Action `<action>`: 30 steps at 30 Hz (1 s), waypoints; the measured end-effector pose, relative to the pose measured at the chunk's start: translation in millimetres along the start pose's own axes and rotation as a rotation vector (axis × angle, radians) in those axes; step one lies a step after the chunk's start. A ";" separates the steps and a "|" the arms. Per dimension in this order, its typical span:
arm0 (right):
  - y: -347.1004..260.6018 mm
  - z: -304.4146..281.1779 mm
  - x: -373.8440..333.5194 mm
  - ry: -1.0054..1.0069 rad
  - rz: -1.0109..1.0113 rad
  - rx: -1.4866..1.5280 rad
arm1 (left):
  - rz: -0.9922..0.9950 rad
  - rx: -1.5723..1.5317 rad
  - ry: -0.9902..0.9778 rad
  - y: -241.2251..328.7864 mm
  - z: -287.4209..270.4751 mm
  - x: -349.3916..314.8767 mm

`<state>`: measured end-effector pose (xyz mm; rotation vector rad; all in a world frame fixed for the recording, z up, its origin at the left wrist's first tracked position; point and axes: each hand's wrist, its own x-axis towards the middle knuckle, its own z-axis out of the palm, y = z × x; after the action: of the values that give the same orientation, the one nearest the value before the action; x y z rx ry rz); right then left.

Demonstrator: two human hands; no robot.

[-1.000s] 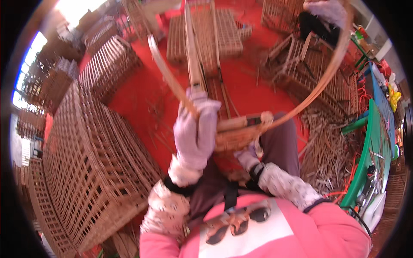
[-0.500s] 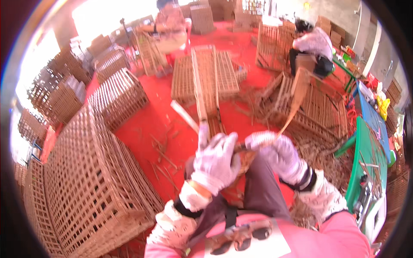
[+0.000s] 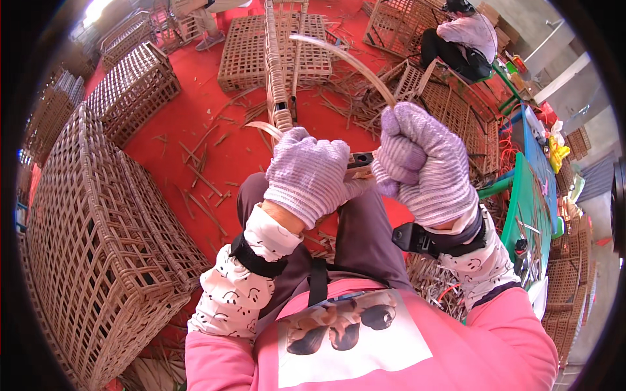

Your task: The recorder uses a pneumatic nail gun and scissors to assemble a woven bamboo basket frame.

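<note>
Both my hands wear striped lilac gloves. My left hand (image 3: 306, 173) is closed over the near end of a long wicker frame (image 3: 277, 98), whose bars are wrapped in flat cane. A pale strip end (image 3: 264, 128) sticks out past its knuckles. My right hand (image 3: 424, 163), raised just to the right, makes a fist around a cane strip (image 3: 352, 62) that arcs up and to the left. Between the hands shows a short bar (image 3: 360, 160) of the frame with a dark hole in it. My fingers hide where the strip meets the frame.
A large woven basket (image 3: 98, 241) stands close on my left, a smaller one (image 3: 134, 91) behind it. Another basket (image 3: 241, 55) lies ahead. Cane scraps litter the red floor (image 3: 195, 143). At right are a green table (image 3: 521, 195) and a seated person (image 3: 466, 39).
My right hand has risen and closed tighter, and the strip now arcs left instead of rising to the right. My left fingers have folded down into a fist. The view has tilted downward.
</note>
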<state>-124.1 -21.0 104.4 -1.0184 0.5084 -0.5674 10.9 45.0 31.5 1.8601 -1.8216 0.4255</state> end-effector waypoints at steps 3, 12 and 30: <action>-8.1 8.0 -5.2 0.016 -0.067 -0.134 | 0.030 0.033 0.023 1.0 4.2 -2.0; -26.5 22.8 39.5 -0.107 -0.125 -0.445 | 0.014 -0.012 0.205 3.8 11.4 -4.0; 81.8 -49.3 156.2 -0.315 0.132 -0.612 | -0.183 -0.159 -0.050 15.6 -7.2 1.7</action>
<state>-22.3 -121.0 -10.2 -1.6098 0.4716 -0.1179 -3.5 47.8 40.4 1.9192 -1.6467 0.1653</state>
